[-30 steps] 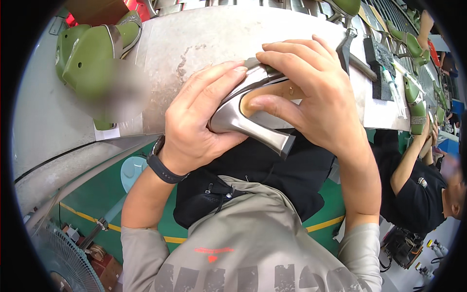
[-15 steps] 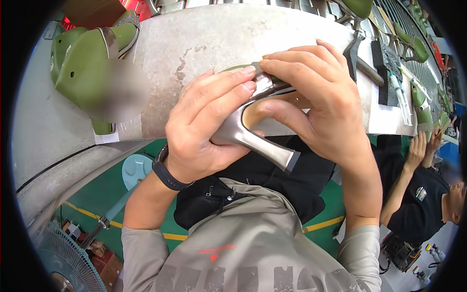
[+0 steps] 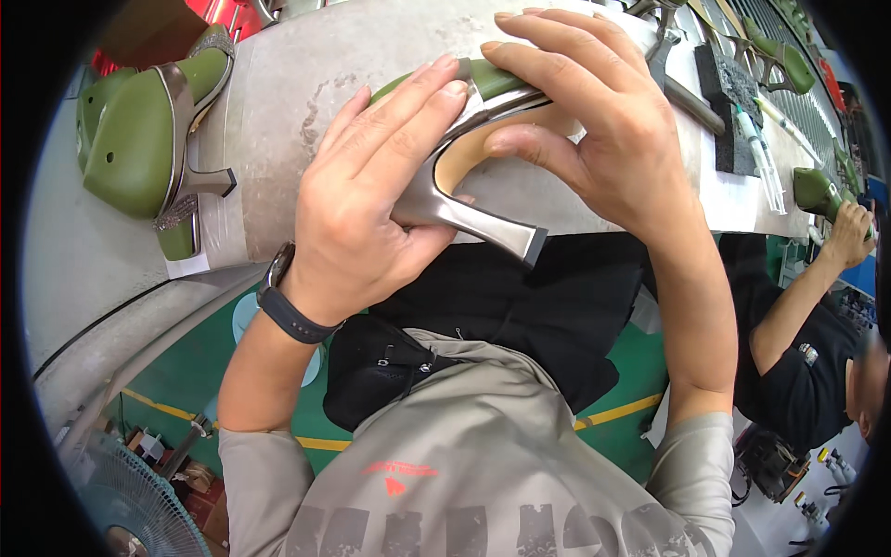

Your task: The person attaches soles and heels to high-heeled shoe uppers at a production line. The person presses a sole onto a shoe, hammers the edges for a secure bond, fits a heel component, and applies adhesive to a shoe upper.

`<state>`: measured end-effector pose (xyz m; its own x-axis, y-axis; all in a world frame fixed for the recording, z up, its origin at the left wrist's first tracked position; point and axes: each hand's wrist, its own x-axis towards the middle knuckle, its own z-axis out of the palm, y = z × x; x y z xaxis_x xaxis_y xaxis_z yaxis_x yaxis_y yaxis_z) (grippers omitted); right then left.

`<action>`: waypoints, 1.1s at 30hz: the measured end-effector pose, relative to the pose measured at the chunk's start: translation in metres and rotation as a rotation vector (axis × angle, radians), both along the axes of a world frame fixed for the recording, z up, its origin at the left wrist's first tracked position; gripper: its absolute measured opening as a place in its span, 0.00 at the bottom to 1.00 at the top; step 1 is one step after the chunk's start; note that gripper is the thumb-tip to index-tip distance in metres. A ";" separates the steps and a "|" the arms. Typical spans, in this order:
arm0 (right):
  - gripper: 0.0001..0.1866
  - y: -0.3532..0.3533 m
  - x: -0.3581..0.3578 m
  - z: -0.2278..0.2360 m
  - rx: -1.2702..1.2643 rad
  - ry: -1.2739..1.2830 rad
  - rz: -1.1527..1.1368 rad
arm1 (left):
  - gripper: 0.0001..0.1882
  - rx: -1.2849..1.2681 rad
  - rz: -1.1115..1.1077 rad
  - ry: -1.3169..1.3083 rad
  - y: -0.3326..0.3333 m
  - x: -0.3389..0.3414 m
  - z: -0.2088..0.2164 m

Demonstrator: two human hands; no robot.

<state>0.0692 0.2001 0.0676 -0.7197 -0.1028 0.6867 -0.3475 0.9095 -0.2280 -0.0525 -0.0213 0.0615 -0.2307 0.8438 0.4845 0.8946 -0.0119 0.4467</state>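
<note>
A green high-heeled shoe (image 3: 498, 77) with a silver band and a shiny grey heel is held over the front of the worktable. My left hand (image 3: 357, 190) wraps round its back part, fingers along the silver band and thumb under the heel. Its heel points down and right, toward me. My right hand (image 3: 603, 130) curves loosely about the front part, thumb by the tan underside and fingers spread above the green upper. The front end is hidden behind the right palm. A dark watch sits on my left wrist.
More green heeled shoes (image 3: 130, 153) stand at the left of the pale worktable (image 3: 269, 121). Near my right hand are a hammer (image 3: 691, 104), a black block (image 3: 729, 111) and syringe-like tubes (image 3: 761, 158). A co-worker's hand (image 3: 846, 234) holds a green shoe at far right. A fan (image 3: 139, 492) stands lower left.
Both hands and the shoe have moved up and slightly left in view. My right fingers have lifted and spread away from the silver band. The co-worker's hands have shifted on their shoe.
</note>
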 end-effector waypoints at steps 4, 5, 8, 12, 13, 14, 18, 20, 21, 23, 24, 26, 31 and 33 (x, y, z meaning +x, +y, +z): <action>0.26 -0.009 0.002 0.007 0.101 -0.033 -0.037 | 0.39 -0.030 -0.019 0.020 0.000 -0.001 0.003; 0.27 -0.011 0.001 0.008 0.047 -0.074 -0.055 | 0.39 -0.031 -0.018 0.023 0.000 -0.001 0.003; 0.31 -0.012 0.003 0.009 -0.014 -0.128 -0.066 | 0.38 -0.050 -0.030 0.015 0.000 -0.001 0.004; 0.32 -0.015 0.004 0.009 0.006 -0.151 -0.089 | 0.37 -0.083 -0.045 0.027 0.000 -0.002 0.004; 0.32 -0.016 0.004 0.008 0.021 -0.156 -0.104 | 0.37 -0.079 -0.055 0.036 0.000 -0.003 0.003; 0.32 -0.016 0.005 0.009 0.037 -0.161 -0.119 | 0.36 -0.074 -0.065 0.044 0.001 -0.003 0.003; 0.30 -0.018 0.008 0.015 0.025 -0.190 -0.120 | 0.36 -0.036 -0.086 0.053 0.004 -0.004 -0.004; 0.26 -0.022 0.012 0.023 -0.115 -0.341 -0.160 | 0.36 0.034 -0.119 0.112 0.005 -0.005 -0.013; 0.26 -0.025 0.011 0.030 -0.117 -0.344 -0.158 | 0.36 0.032 -0.118 0.109 0.003 -0.003 -0.017; 0.26 -0.033 0.005 0.047 -0.134 -0.608 -0.241 | 0.41 0.053 -0.057 0.108 0.003 0.002 -0.023; 0.26 -0.034 0.005 0.040 -0.128 -0.608 -0.251 | 0.41 0.062 -0.065 0.107 0.004 0.005 -0.020; 0.27 -0.035 0.008 0.019 -0.075 -0.181 -0.168 | 0.48 -0.057 -0.045 0.040 0.004 0.014 -0.009; 0.23 0.004 0.029 0.002 -0.270 -0.100 -0.396 | 0.49 -0.078 -0.087 -0.022 0.004 0.011 0.003; 0.20 0.037 0.054 -0.021 -0.328 -0.062 -0.568 | 0.46 -0.058 -0.098 -0.048 0.015 0.003 0.005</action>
<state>0.1236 0.2370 0.0464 -0.6400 0.5119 0.5730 0.1887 0.8277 -0.5286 -0.0495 -0.0064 0.0661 -0.1676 0.8897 0.4246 0.8679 -0.0712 0.4917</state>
